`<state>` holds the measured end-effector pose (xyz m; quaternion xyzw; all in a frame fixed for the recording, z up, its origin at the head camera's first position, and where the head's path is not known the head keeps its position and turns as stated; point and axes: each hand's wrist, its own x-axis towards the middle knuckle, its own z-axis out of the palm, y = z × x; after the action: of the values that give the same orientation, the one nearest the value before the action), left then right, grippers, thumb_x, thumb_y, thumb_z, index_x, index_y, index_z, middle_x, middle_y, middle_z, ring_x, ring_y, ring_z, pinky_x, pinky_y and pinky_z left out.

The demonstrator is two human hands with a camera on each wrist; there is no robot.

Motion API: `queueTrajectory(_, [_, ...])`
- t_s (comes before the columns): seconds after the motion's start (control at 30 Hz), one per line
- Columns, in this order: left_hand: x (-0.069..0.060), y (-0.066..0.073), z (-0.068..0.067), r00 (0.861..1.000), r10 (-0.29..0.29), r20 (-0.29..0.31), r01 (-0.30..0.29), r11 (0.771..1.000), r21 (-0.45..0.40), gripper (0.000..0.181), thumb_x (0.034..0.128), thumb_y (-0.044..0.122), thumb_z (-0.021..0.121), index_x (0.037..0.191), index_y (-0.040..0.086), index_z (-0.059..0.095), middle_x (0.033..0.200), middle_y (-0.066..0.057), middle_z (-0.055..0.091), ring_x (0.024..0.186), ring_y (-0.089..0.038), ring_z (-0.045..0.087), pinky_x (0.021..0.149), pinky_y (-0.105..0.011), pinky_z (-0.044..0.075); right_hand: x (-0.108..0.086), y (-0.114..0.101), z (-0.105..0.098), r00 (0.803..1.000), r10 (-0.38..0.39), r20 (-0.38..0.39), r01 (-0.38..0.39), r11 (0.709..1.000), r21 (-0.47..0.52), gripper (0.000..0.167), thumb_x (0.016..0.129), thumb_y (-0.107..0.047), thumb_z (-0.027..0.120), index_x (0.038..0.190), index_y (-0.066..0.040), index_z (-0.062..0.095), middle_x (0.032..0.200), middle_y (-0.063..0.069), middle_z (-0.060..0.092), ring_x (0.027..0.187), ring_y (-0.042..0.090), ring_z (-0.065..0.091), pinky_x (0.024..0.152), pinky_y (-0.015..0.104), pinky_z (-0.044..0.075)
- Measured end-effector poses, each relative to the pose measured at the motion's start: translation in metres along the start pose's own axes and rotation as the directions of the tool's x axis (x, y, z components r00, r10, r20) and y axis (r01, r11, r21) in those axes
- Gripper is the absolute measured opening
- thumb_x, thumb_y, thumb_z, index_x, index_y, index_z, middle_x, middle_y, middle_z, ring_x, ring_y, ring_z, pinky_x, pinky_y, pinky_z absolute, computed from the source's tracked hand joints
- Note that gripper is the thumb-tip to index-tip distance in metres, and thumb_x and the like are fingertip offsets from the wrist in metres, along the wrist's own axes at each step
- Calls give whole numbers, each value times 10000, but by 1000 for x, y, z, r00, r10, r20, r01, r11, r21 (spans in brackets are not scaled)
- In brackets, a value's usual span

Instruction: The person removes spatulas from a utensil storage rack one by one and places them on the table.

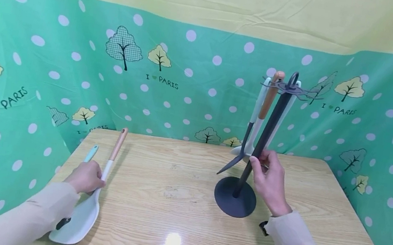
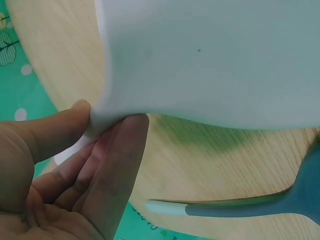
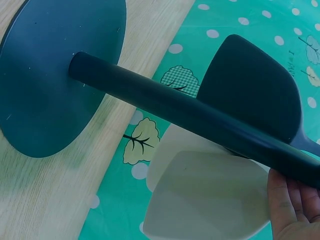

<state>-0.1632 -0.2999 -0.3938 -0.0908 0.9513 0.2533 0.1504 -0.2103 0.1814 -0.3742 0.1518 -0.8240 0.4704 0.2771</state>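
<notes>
My left hand [image 1: 86, 178] pinches the neck of a white spatula [image 1: 78, 219] with a wooden-ended handle at the table's left; in the left wrist view the thumb and fingers of the hand [image 2: 75, 170] close on its narrow part. Beside it on the table lies a dark utensil [image 2: 235, 209] with a mint handle end [image 1: 91, 153]. My right hand [image 1: 270, 181] grips the pole of a black stand [image 1: 271, 125]. From the stand's top hooks hang a dark turner [image 3: 250, 90] and pale utensils [image 3: 210, 200], one with a wooden handle [image 1: 268, 101].
The stand's round base [image 1: 235, 197] is on the wooden table [image 1: 168, 178], right of centre. A green and yellow printed cloth [image 1: 190, 66] surrounds the table at the back and both sides.
</notes>
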Motion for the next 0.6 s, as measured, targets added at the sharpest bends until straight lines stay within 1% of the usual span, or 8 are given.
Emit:
queueTrajectory(0.23, [4, 0, 0, 999, -47, 8, 47, 999, 17, 138, 837, 16, 659, 871, -81, 567, 723, -128, 602, 601, -182, 613, 534, -282, 533, 0, 1, 0, 1000, -2, -1, 2, 1000, 2, 191, 940, -141, 610, 1046, -6, 525, 910, 85, 581, 820, 187, 609, 704, 113, 467])
queueTrajectory(0.47, [6, -3, 6, 996, -82, 25, 82, 997, 6, 160, 815, -30, 651, 898, -111, 541, 701, -148, 590, 574, -192, 621, 512, -287, 537, 0, 1, 0, 1000, 21, 4, -21, 1000, 7, 192, 934, -117, 616, 1064, -7, 530, 928, 91, 590, 832, 182, 615, 714, 100, 466])
queueTrajectory(0.57, [8, -4, 8, 996, -85, 26, 85, 996, 11, 194, 810, -35, 653, 924, -127, 528, 693, -149, 589, 565, -191, 626, 500, -284, 534, 0, -4, 0, 1000, 27, 3, -27, 1000, 7, 187, 927, -74, 616, 1067, 15, 530, 927, 118, 591, 833, 204, 619, 714, 89, 460])
queueTrajectory(0.6, [9, -4, 9, 996, -85, 25, 84, 996, 14, 203, 810, -37, 652, 934, -134, 524, 690, -148, 589, 561, -190, 628, 500, -285, 535, 0, -9, -1, 1000, 24, 4, -24, 1000, 4, 182, 925, -54, 612, 1062, 31, 528, 924, 130, 590, 831, 221, 619, 715, 88, 459])
